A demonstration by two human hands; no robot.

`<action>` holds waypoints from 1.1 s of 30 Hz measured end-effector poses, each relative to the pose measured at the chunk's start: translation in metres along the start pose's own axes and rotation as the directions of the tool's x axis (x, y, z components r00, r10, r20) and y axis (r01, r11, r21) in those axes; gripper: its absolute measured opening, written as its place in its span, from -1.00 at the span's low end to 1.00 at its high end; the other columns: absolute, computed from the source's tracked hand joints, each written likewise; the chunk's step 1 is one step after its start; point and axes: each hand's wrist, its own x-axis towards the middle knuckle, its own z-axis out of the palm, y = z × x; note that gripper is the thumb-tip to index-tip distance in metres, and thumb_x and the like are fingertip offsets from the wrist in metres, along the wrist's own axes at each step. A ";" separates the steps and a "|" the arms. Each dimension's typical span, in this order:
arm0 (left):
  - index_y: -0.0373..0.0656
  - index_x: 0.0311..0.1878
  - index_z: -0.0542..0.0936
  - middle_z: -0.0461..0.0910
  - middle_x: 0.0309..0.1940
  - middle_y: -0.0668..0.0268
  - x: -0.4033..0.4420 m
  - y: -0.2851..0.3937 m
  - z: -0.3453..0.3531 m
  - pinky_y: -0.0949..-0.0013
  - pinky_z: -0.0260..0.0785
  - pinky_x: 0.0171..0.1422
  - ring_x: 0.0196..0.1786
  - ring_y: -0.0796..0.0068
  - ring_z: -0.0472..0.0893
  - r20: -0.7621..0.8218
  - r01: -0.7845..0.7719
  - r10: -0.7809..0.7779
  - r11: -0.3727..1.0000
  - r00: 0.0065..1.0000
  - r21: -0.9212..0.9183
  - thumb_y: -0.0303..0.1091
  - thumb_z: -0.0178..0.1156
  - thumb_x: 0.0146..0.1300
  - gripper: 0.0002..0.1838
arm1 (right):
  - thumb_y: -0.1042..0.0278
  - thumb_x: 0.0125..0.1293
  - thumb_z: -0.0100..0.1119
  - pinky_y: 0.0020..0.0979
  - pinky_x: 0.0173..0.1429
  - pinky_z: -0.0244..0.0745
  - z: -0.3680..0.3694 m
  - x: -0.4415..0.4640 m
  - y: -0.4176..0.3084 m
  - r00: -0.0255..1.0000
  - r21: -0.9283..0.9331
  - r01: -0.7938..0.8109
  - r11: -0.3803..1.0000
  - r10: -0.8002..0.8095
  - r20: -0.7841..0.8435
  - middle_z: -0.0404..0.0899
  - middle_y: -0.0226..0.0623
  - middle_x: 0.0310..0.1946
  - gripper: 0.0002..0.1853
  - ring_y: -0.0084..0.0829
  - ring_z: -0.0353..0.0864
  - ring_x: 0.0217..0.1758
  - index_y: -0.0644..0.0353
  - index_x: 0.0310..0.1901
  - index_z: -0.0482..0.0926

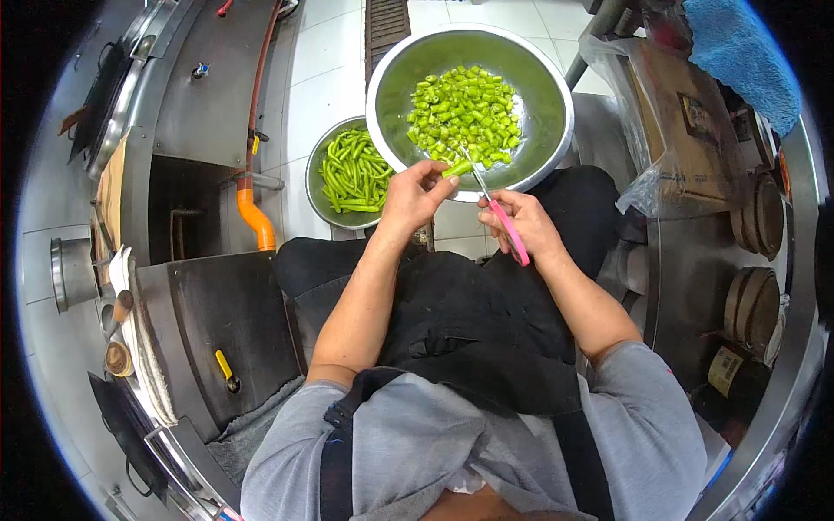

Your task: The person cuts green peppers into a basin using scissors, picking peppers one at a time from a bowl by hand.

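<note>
My left hand (414,198) pinches a green chili pepper (458,168) over the near rim of a large steel bowl (543,104). In my right hand (526,224) is a pair of scissors (508,227) with pink handles, its blades up at the pepper's end. Many cut green pepper pieces (465,108) lie heaped inside the large bowl. Left of it stands a smaller steel bowl (314,187), filled with whole long green chili peppers (356,169). My fingers partly hide the held pepper and the scissor handles.
An orange pipe (254,217) runs along the steel cabinet on the left. A floor drain grate (387,30) lies beyond the bowls. On the right are a plastic-wrapped cardboard box (686,122), a blue towel (745,56) and shelves with round items (754,304).
</note>
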 end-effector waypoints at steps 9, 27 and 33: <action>-0.30 -0.05 0.62 0.66 -0.41 0.27 0.006 0.003 -0.003 0.45 0.48 -0.18 -0.35 0.55 0.61 -0.209 0.040 -0.051 0.998 0.977 -0.056 -0.34 0.33 0.16 -0.68 | 0.28 0.13 0.42 -0.54 -0.58 0.36 0.006 0.000 0.003 1.000 -0.032 0.020 0.999 -0.020 -0.006 0.61 -0.30 -0.49 -0.51 -0.58 0.48 -0.67 0.35 0.04 0.52; -0.30 0.00 0.58 0.64 -0.32 0.30 0.010 0.005 -0.002 0.48 0.45 -0.12 -0.29 0.56 0.60 -0.136 -0.009 0.016 0.998 0.991 0.055 -0.40 0.29 0.20 -0.69 | 0.28 0.14 0.40 -0.52 -0.61 0.34 0.004 -0.001 -0.002 0.999 -0.052 -0.023 0.998 0.021 -0.027 0.58 -0.33 -0.54 -0.53 -0.58 0.46 -0.69 0.36 0.02 0.53; -0.25 -0.11 0.56 0.64 -0.39 0.28 0.017 0.000 -0.001 0.44 0.49 -0.17 -0.32 0.54 0.62 -0.209 -0.062 0.040 0.993 0.977 -0.099 -0.41 0.33 0.12 -0.72 | 0.23 0.13 0.42 -0.53 -0.53 0.41 0.005 0.000 0.003 1.000 -0.035 0.016 0.999 -0.015 0.015 0.64 -0.27 -0.42 -0.47 -0.56 0.53 -0.60 0.33 0.08 0.51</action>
